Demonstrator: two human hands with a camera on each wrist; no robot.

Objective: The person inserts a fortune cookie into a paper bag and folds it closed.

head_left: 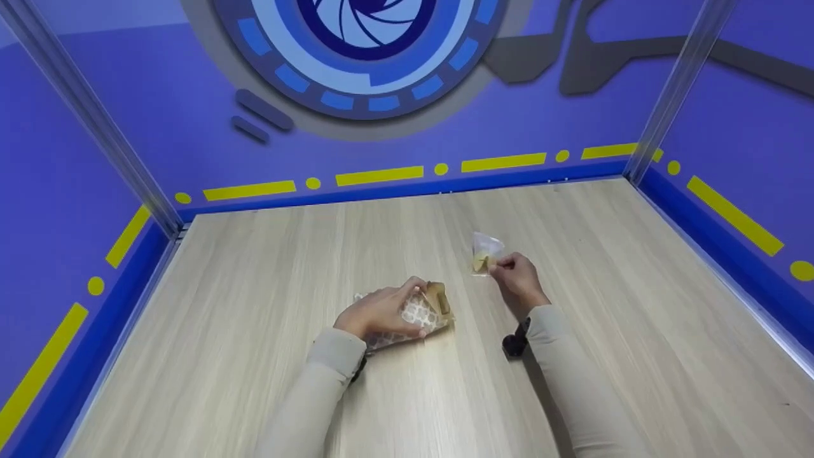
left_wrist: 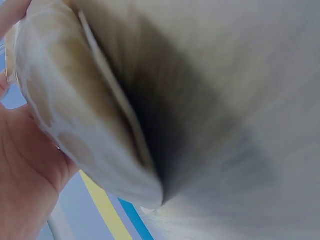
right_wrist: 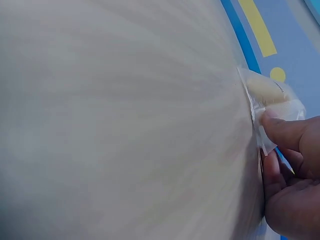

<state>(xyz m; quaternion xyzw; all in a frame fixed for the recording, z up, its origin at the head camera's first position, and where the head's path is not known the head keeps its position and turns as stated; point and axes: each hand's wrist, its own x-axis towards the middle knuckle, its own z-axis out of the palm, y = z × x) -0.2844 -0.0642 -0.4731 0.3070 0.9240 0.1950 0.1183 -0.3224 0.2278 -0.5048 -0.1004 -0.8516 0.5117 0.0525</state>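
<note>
Nearest to us are two tan sleeves (head_left: pixel 582 388), one on each arm. By the right cuff we see a small black gadget (head_left: pixel 514 345) on the wrist, and a bit of a black band (head_left: pixel 360 367) shows at the left wrist.

Next we come to the left hand (head_left: pixel 381 312). It holds a spotted bag (head_left: pixel 420 315), with the thumb on the near side and the fingers over the far side. The bag has brown spots with white lines between them. It lies slanted, near the middle of the table (head_left: pixel 254 286), and its plain brown end (head_left: pixel 437 298) points to the right.

A little farther off, to the right of the bag and well apart from it, we find the right hand (head_left: pixel 518 277). Its grip is narrow: thumb and finger pinch the low edge of a little see-through packet (head_left: pixel 486 243). We can see something pale yellow inside. We cannot tell if the packet touches the table.

Past the hands, the pale wood table runs back to a blue and purple wall (head_left: pixel 146 95). Yellow bars (head_left: pixel 379 176) and dots go along its bottom, and a big round picture (head_left: pixel 367 70) is up high.
</note>
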